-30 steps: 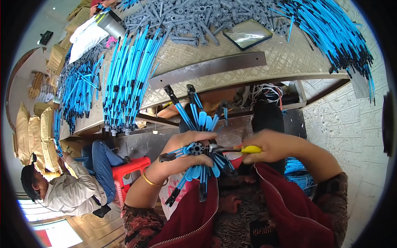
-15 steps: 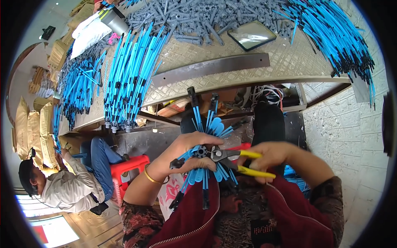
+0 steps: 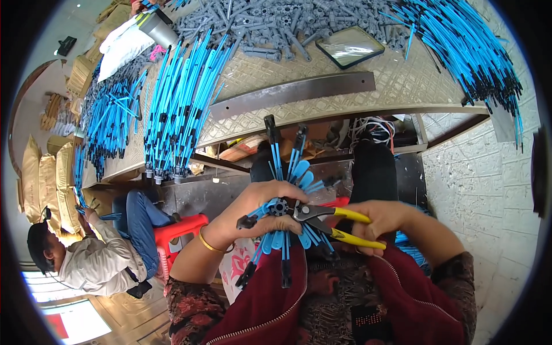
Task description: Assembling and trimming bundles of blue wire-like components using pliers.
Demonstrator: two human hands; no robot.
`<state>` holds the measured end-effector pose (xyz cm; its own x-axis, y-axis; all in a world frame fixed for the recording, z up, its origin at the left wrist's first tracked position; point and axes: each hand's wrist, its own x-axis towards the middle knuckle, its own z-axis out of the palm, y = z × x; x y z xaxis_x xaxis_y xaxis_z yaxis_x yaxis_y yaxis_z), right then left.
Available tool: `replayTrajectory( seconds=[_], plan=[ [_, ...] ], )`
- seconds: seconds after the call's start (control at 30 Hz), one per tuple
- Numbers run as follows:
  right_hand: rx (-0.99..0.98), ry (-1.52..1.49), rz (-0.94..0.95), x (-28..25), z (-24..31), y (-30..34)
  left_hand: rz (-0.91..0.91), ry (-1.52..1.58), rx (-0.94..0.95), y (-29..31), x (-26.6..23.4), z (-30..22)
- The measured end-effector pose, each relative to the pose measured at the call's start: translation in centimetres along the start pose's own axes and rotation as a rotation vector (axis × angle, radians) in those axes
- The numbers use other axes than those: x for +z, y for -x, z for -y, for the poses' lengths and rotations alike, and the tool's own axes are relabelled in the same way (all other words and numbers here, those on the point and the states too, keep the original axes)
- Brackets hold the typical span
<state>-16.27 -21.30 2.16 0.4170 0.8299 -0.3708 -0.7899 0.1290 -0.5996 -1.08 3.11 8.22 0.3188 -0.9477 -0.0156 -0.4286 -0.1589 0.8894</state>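
My left hand (image 3: pixel 259 213) is closed around a black round hub with blue arms (image 3: pixel 280 206); the arms fan out on several sides and end in black clips. My right hand (image 3: pixel 376 224) grips pliers with yellow handles (image 3: pixel 353 215), the handles spread apart. The pliers' dark jaws meet the blue-armed piece beside my left thumb and fingers. What lies between the jaws is hidden. Both hands are over my lap, in front of a table.
Across the table (image 3: pixel 414 92) lie grey plastic tubes (image 3: pixel 276 23), bundles of blue rods (image 3: pixel 184 103), more blue rods (image 3: pixel 466 46), a metal strip (image 3: pixel 293 95) and a framed glass pane (image 3: pixel 351 47). A co-worker (image 3: pixel 86 259) sits at left near a red stool (image 3: pixel 181 230).
The pliers and my right hand have shifted slightly to the right. The blue-armed piece has turned or tilted a little in my left hand, which keeps its grip.
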Motion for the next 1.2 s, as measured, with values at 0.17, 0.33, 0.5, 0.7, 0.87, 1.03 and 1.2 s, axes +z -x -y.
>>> replayTrajectory(
  seconds=[0.17, 0.33, 0.5, 0.7, 0.87, 1.03, 1.2],
  plan=[
    [-0.434, 0.952, -0.562, 2.7, 2.1, 0.9, -0.039, 0.044, -0.077, 0.4, -0.3, -0.2],
    [-0.168, -0.004, -0.053, -0.1, 0.7, -0.5, 0.043, 0.003, 0.101, -0.3, -0.6, 0.4],
    [-0.227, 0.866, -0.475, 3.5, 3.3, 1.7, 0.001, 0.011, -0.06, 0.1, -0.8, -0.2],
    [-0.173, 0.244, -0.189, 0.0, 0.3, -1.1, 0.029, 0.021, -0.01, -0.1, -1.0, 0.3],
    [-0.209, -0.33, 0.198, -3.4, -4.6, -3.7, 0.066, 0.06, 0.06, -0.8, -0.7, 0.9],
    [-0.165, -0.139, -0.025, -1.9, -1.1, -1.0, 0.079, 0.041, 0.072, -0.8, -0.7, 1.1],
    [-0.098, 0.008, -0.126, -0.1, 2.3, 1.1, 0.099, 0.021, 0.065, -0.8, -0.5, 0.5]
  ],
)
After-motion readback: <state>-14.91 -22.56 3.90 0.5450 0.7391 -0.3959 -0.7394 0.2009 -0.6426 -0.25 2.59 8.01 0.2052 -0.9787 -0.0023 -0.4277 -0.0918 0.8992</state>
